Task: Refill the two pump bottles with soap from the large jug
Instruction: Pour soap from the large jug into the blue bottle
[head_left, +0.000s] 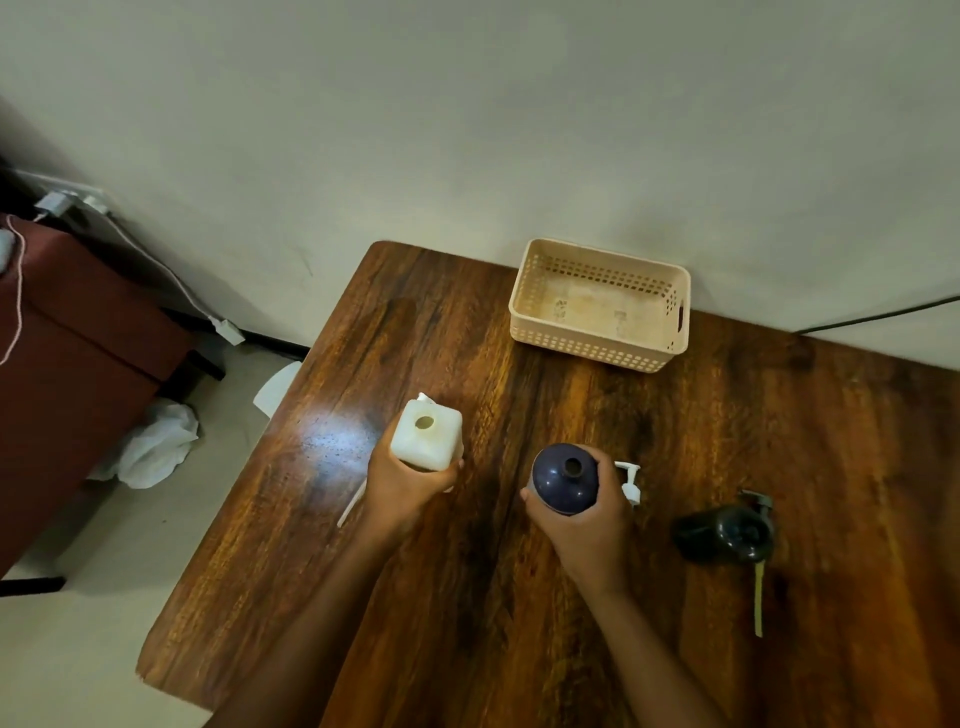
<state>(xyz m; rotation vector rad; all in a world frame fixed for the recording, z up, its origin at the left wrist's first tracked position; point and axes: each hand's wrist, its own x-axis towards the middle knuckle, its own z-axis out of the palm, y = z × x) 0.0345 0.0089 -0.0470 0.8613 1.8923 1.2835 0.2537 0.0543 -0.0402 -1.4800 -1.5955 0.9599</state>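
- White plastic jug (427, 435), square, cap off, mouth open upward, gripped round its near side by the left hand (402, 486); just left of the blue bottle, apart from it.
- Blue bottle (564, 480), upright, neck open, pump out; held round its right side by the right hand (584, 512), fingers curled on the wall.
- White pump (629, 482) lying flat on the table (467, 597), just right of the blue bottle, near the right hand's knuckles.
- Dark bottle (724, 534) well to the right of the blue bottle, tipped on its side; pump head at its far end, a yellowish tube (759, 597) lying toward the near edge. Whether open or closed, cannot tell.
- Basket (600, 304) far behind the blue bottle, against the wall.
- Thin white stick or tube (350, 501) on the table left of the blue bottle, partly hidden under the left wrist; cannot tell what.

Risks, as judgements only:
- Narrow neck against a wide jug mouth: likely overshoot and soap down the blue bottle's shoulder onto the wood if tipped fast or from too high.
- One-handed grip on a squat jug: possible slip or sudden glug once tilted.
- Soap on fingers: weaker hold on the smooth blue bottle, possible topple.
- Pump close beside the right hand: easy to knock or smear with spill.
- Dark bottle on its side: possible leak if not sealed; needs standing before its fill.
- Overfill: overflow when the pump goes back in.
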